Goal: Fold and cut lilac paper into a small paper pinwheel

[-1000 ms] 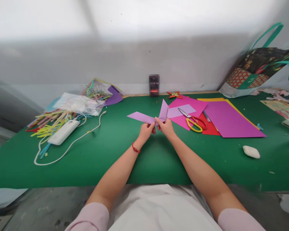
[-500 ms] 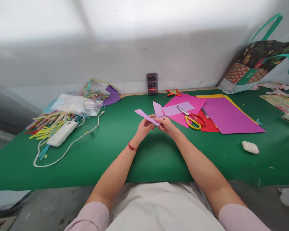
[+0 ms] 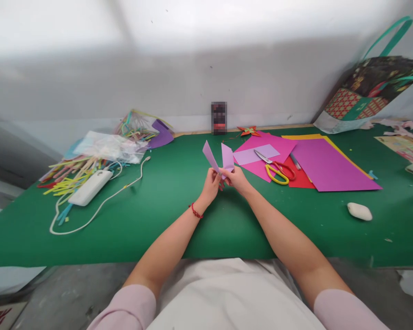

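A folded piece of light purple paper [image 3: 227, 158] is held up over the green table, its two flaps standing apart like a V. My left hand [image 3: 211, 184] pinches its lower left part, a red bracelet on that wrist. On the lower right part my right hand [image 3: 239, 180] is closed, the fingertips of both hands almost meeting at the fold. Just right of the hands, a flat light purple strip [image 3: 249, 156] lies on pink sheets [image 3: 282, 145]. Scissors [image 3: 275, 168] with red and yellow handles rest partly on them.
Purple sheets [image 3: 340, 165] lie to the right, near a white oval case [image 3: 359, 211]. At left are a white power bank [image 3: 91, 188] with a cable and many paper strips [image 3: 75, 176]. A phone [image 3: 219, 118] leans on the wall near an orange paper star [image 3: 248, 131]; a bag [image 3: 361, 98] stands back right.
The left flap of the light purple paper has swung from slanting flat to nearly upright. My left hand has turned and moved slightly right, closer to my right hand.
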The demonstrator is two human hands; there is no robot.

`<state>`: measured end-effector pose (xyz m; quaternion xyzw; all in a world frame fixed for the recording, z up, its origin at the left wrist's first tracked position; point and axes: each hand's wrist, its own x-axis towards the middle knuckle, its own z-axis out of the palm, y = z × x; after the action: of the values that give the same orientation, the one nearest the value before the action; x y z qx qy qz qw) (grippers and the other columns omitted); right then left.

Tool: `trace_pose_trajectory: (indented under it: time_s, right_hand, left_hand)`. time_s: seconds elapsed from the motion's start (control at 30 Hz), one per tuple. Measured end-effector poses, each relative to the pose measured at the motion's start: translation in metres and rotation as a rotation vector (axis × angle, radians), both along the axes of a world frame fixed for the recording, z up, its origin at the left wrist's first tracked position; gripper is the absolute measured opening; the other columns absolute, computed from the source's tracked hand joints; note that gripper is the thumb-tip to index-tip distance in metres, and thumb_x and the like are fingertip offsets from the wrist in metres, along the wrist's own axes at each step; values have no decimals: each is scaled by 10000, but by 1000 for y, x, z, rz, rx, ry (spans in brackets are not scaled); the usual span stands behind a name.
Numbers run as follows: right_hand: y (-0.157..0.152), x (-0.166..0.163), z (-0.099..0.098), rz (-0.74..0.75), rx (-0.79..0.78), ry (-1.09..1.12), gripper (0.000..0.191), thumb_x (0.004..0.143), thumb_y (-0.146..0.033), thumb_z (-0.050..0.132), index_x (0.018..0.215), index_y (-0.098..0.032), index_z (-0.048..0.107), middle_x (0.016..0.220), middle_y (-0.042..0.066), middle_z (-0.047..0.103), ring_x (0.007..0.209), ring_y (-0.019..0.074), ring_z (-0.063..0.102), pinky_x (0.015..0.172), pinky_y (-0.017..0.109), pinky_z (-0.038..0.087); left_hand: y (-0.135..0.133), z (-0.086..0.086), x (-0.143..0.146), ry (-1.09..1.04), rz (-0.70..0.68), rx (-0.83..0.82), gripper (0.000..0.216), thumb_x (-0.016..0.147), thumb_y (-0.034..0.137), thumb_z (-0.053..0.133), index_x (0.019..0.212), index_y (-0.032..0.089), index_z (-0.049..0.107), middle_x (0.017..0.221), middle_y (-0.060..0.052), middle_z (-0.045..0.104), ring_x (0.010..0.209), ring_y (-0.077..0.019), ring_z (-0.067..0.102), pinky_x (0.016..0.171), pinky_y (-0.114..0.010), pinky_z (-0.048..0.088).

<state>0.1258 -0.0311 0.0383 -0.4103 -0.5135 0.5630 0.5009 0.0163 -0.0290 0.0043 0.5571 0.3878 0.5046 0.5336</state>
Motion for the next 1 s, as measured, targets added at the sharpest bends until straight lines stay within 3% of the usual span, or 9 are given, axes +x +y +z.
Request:
trace_pose_trajectory:
  time_s: [0.3,0.63,0.83,1.0]
  right_hand:
    - [5,4,-7,-40,49,-65,377,602,-477,647,446,-192,455,291,-61,378,288,64,330,331,216,259]
    - [2,10,-7,72,44,-59,355,609,-466,647,490,-189,458,294,-65,370,285,52,294,315,204,198]
    - [2,17,-8,241,-47,-9,316,635,-427,628,513,-168,496,294,-69,365,273,38,239,307,201,131]
    - [7,23,-11,296,-87,54,312,635,-370,631,469,-165,464,278,-77,320,276,29,222,314,202,125]
  left_hand:
    - [-3,6,0,45,-20,-70,436,745,602,524,733,168,485,468,56,492,350,-54,416,353,-187,368]
    - [-5,12,-7,-6,-155,-130,495,629,638,618,655,160,494,421,62,465,350,-54,418,377,-192,366]
    - [-1,15,-15,75,-248,-46,549,571,666,638,633,129,547,458,21,514,404,-70,454,432,-216,387]
    - [3,17,-19,151,-247,36,485,663,628,581,626,150,504,476,31,488,432,-92,474,459,-237,423]
